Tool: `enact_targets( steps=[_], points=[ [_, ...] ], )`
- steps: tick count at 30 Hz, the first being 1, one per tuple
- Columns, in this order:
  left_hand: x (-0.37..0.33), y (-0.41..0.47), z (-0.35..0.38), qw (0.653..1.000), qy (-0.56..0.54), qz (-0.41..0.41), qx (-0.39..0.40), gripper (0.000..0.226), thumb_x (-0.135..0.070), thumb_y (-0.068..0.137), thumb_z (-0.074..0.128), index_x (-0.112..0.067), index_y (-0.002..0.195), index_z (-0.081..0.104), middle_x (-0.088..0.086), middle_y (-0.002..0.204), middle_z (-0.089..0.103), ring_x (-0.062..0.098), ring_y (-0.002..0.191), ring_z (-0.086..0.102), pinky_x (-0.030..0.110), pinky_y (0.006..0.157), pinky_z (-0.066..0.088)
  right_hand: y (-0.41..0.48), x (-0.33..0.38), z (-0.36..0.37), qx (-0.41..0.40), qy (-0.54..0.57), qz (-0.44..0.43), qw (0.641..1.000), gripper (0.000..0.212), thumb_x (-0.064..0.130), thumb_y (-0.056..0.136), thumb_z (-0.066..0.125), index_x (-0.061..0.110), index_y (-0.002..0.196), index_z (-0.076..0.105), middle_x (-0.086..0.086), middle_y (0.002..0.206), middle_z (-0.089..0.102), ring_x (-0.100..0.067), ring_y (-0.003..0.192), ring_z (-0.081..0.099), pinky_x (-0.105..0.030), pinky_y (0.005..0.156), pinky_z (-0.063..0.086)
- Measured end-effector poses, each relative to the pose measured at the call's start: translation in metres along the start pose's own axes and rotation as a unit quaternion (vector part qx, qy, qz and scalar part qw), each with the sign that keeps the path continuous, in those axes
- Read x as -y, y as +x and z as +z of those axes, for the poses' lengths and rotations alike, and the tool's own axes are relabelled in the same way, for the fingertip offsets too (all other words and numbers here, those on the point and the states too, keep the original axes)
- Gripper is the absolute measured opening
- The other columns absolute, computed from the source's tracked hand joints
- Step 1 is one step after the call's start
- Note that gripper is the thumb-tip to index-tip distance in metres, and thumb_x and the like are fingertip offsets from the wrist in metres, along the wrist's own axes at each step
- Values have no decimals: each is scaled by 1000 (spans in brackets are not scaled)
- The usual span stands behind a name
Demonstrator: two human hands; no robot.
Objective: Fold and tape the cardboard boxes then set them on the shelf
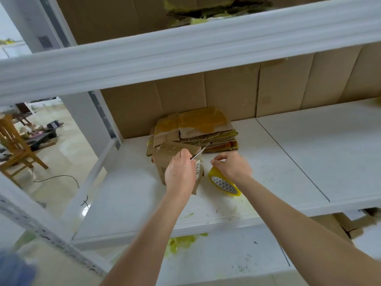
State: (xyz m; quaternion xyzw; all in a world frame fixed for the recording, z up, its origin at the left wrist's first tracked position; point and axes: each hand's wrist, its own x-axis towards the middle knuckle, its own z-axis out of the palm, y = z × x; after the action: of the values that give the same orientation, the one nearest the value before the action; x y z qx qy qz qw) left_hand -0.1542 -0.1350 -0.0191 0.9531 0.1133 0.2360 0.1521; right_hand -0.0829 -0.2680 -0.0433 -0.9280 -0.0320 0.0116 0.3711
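A small folded cardboard box (165, 159) with a white label stands on the white shelf board (288, 153). My left hand (180, 172) lies over the box and grips a thin metal blade (199, 155) that points up and right. My right hand (232, 167) is just right of the box, fingers pinched together above a yellow tape roll (223, 185) that lies tilted on the shelf. What the fingers pinch is too thin to make out. Behind the box lies a stack of flattened cardboard boxes (195, 129) with yellow tape on top.
A white shelf beam (185, 50) crosses overhead, with cardboard lining the back wall (268, 89). Yellow tape scraps (181, 242) lie on the lower shelf. More cardboard (342, 223) sits at lower right. A wooden chair (14, 145) and floor clutter are at left.
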Motion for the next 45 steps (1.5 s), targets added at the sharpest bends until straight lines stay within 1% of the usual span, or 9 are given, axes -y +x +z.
enact_targets(
  steps=[10,13,16,19,23,27,34,39,45],
  points=[
    [12,3,-2,1000,4,18,13,13,-25,97,51,-13,102,51,1,97,63,21,86,61,29,63,36,-6,3,-6,1,-62,12,998,26,52,89,57,37,109,66,6,107,64,-17,87,51,-28,70,39],
    [12,6,-6,1000,-1,16,21,12,-25,97,52,-13,101,52,1,97,63,20,85,61,30,65,42,-9,2,-6,12,-52,3,999,23,51,91,56,37,105,67,6,108,66,-17,89,54,-29,70,41],
    [13,8,-11,999,-36,8,25,10,-25,96,54,-15,95,54,0,92,63,16,76,56,26,60,40,-11,2,-6,23,-16,0,1000,21,49,92,55,35,102,68,7,105,66,-17,89,55,-29,69,41],
    [14,5,-21,999,-45,19,-15,10,-26,95,56,-17,92,55,-3,85,62,13,70,52,22,52,31,-12,2,-5,8,-9,7,1000,19,48,93,54,35,98,66,8,92,62,-16,82,54,-28,64,40],
    [17,-7,-33,996,19,73,-41,14,-26,97,49,-22,103,61,-4,84,65,22,72,61,27,57,35,-13,3,-2,-2,-13,17,1000,16,47,94,54,36,93,65,13,71,52,-14,72,52,-26,58,38],
    [12,-19,-36,994,43,100,-7,37,-13,94,47,-31,125,58,2,88,66,28,75,62,29,57,37,-12,4,0,-8,-26,16,999,13,44,93,56,36,85,63,6,80,60,-20,79,56,-30,65,45],
    [-2,-18,-30,987,111,92,71,40,0,85,51,-23,114,66,4,93,65,27,80,61,28,58,41,-13,5,2,-15,-30,8,999,14,44,91,56,37,80,62,4,89,63,-22,85,60,-35,75,54],
    [-4,-16,-27,983,139,94,79,39,-4,85,56,-24,118,64,6,100,63,28,87,62,30,59,40,-15,5,0,-18,-26,6,999,14,43,91,55,37,81,63,4,88,62,-22,84,60,-34,73,53],
    [-11,-11,-25,974,179,95,99,29,-5,89,54,-21,111,65,5,95,63,25,80,57,31,55,37,-18,9,-1,-27,-30,-6,999,16,38,92,53,34,85,66,5,85,63,-19,79,60,-32,69,53]
  ],
)
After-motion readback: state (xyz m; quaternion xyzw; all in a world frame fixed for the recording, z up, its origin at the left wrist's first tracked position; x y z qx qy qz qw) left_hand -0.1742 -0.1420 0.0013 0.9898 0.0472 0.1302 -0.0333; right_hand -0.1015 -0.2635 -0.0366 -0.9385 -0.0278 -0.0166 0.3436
